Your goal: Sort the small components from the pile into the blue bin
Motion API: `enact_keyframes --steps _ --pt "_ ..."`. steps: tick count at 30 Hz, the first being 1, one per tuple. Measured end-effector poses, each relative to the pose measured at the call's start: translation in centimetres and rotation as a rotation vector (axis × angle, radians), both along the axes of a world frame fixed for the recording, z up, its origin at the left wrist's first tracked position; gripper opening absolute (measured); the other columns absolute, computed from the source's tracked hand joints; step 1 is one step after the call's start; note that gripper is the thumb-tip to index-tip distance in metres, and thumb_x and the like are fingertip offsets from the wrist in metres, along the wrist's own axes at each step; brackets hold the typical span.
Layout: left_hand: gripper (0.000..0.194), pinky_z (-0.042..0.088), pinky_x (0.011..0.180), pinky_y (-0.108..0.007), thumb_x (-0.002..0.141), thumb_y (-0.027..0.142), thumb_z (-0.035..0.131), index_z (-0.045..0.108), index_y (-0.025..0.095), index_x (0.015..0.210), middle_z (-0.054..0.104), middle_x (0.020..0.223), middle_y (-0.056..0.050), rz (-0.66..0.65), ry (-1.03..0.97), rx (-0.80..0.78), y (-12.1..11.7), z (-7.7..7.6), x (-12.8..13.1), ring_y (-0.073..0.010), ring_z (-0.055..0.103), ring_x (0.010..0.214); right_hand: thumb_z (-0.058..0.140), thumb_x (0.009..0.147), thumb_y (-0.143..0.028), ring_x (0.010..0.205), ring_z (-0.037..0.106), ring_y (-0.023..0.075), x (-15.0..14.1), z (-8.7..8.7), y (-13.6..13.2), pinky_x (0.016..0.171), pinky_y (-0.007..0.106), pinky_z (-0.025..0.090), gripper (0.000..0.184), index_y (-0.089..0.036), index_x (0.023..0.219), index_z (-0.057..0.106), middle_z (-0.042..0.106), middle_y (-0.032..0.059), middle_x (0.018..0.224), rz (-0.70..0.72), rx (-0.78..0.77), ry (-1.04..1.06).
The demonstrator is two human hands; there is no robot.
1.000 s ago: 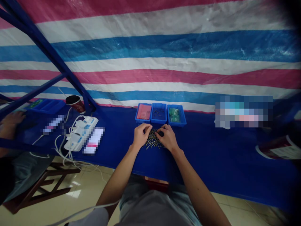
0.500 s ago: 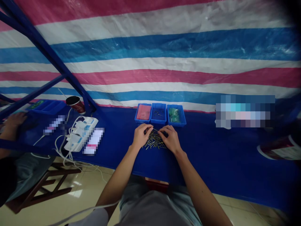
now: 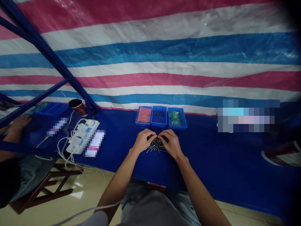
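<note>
Left hand (image 3: 143,140), right hand (image 3: 172,143) curled over metal pieces (image 3: 156,147).

Bare-handed, I wore a plain dark-grey top (image 3: 154,210), with a lighter grey sleeve (image 3: 100,217) on my left arm (image 3: 119,179), and faded blue-grey trousers (image 3: 181,196). A thin, pale cable (image 3: 88,208) ran across that arm; my hands (image 3: 144,141) and forearms were uncovered.

Hands (image 3: 143,139) (image 3: 171,142) have drawn closer (fingertips (image 3: 154,137) nearly meeting).
</note>
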State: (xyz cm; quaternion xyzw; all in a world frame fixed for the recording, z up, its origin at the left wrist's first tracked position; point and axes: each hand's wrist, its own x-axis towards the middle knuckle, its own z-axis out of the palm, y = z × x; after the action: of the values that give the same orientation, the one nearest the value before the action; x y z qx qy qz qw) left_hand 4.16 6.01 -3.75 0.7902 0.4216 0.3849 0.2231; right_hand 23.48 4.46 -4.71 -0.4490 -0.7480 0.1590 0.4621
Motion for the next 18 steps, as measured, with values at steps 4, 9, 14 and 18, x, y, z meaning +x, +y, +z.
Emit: enact_keyframes --steps 4,9,14,18 --pt "0.018 0.048 0.072 -0.028 0.096 0.031 0.06 0.073 0.019 0.091 0.068 0.079 -0.005 -0.002 -0.022 0.001 -0.03 0.08 -0.05 -0.0156 0.06 0.073 0.061 0.095 -0.024 0.09 0.06 0.0228 -0.17 -0.22 -0.07 0.083 0.039 0.05 0.009 -0.023 0.097 0.069 0.069 0.006 0.094 0.01 -0.014 -0.005" --pt "0.018 0.048 0.072 -0.029 0.096 0.03 0.059 0.072 0.018 0.092 0.068 0.081 -0.005 -0.013 -0.042 0.001 -0.08 0.21 -0.11 -0.0163 0.06 0.075 0.058 0.097 -0.024 0.092 0.061 0.0232 -0.37 -0.28 -0.09 0.085 0.041 0.051 0.012 -0.023 0.102 0.069 0.07 0.0068 0.097 0.053 -0.006 -0.009" --pt "0.018 0.048 0.072 -0.029 0.096 0.032 0.059 0.072 0.019 0.094 0.068 0.083 -0.006 -0.022 -0.029 -0.005 -0.08 0.26 -0.12 -0.0168 0.06 0.077 0.057 0.098 -0.024 0.09 0.063 0.0228 -0.38 -0.23 -0.06 0.084 0.04 0.052 0.014 -0.023 0.1 0.07 0.07 0.0068 0.095 0.05 -0.007 -0.007" --pt "0.019 0.048 0.071 -0.028 0.097 0.032 0.058 0.072 0.019 0.094 0.068 0.082 -0.006 -0.022 -0.03 -0.001 -0.06 0.33 -0.1 -0.0165 0.06 0.075 0.057 0.098 -0.025 0.09 0.063 0.0224 -0.34 -0.32 -0.07 0.084 0.039 0.053 0.014 -0.024 0.099 0.071 0.07 0.0067 0.095 0.044 -0.003 -0.011"
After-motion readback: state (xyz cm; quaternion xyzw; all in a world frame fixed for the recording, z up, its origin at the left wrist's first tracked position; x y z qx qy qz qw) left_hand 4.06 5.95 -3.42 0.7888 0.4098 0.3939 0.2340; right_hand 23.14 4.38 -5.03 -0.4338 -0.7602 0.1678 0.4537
